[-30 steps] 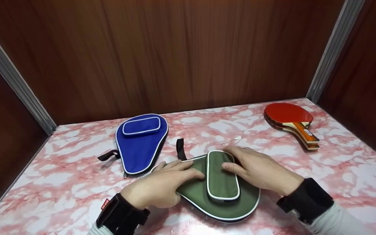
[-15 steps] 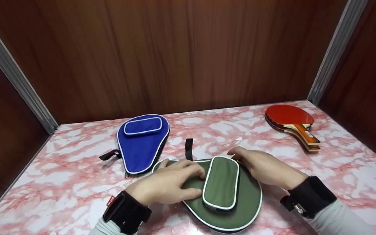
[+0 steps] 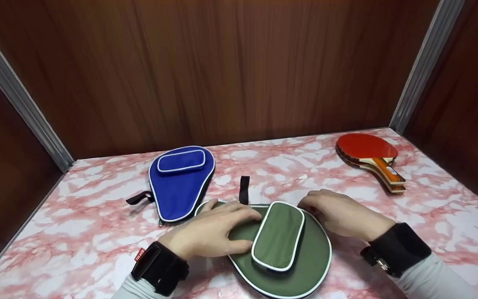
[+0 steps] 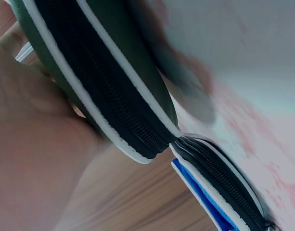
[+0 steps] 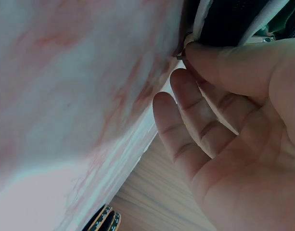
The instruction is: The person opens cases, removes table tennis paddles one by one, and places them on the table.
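Near edge of worktop (image 3: 77,245), middle: green paddle case (image 3: 305,265) flat, pocket up, black strap toward far edge. Left hand (image 3: 208,234) flat on case's left part, fingers nearly straight, pressing down, thumb beside pocket. Right hand (image 3: 340,216) at case's far right rim, thumb and forefinger pinching zip pull, other fingers loose. Farther, toward left: blue paddle case (image 3: 179,185) flat, its tip touching green case rim. Far right corner: stacked paddles (image 3: 371,158), red rubber up.
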`<state>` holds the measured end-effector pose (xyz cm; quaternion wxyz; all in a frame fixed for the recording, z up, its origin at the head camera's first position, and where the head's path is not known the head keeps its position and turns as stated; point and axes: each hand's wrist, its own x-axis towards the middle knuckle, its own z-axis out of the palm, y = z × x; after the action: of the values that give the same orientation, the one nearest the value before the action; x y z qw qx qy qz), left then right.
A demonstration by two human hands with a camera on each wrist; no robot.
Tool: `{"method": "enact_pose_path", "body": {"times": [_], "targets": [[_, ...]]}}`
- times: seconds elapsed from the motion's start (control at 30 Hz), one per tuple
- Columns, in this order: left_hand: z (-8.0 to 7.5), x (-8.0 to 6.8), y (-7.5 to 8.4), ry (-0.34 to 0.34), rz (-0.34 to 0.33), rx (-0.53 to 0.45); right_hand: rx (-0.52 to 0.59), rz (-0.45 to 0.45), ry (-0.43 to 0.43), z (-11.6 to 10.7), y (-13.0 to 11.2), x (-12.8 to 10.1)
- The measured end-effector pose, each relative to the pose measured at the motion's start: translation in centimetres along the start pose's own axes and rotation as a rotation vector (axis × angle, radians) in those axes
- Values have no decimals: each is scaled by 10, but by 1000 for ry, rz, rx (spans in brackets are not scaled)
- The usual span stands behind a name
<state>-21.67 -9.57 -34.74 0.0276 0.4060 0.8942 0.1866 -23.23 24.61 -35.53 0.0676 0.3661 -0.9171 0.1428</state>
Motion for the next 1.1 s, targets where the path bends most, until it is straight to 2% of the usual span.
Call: {"method": "enact_pose_path", "body": {"times": [0.33,0.47,0.6,0.8,1.1], "targets": [[0,0,-5,12,5,3,-80,6,28,1,4,-3],[-2,-1,-2,6,5,11,-91,-8,45,0,5,-4],[-5,-4,2,-20,9,11,-108,-21,79,2,6,-3],[-7,-10,-3,-95,11,-64,-174,5,108,4,7,-3],[-5,-9,-4,-85,8,-49,-205,20,111,1,5,-4]]}}
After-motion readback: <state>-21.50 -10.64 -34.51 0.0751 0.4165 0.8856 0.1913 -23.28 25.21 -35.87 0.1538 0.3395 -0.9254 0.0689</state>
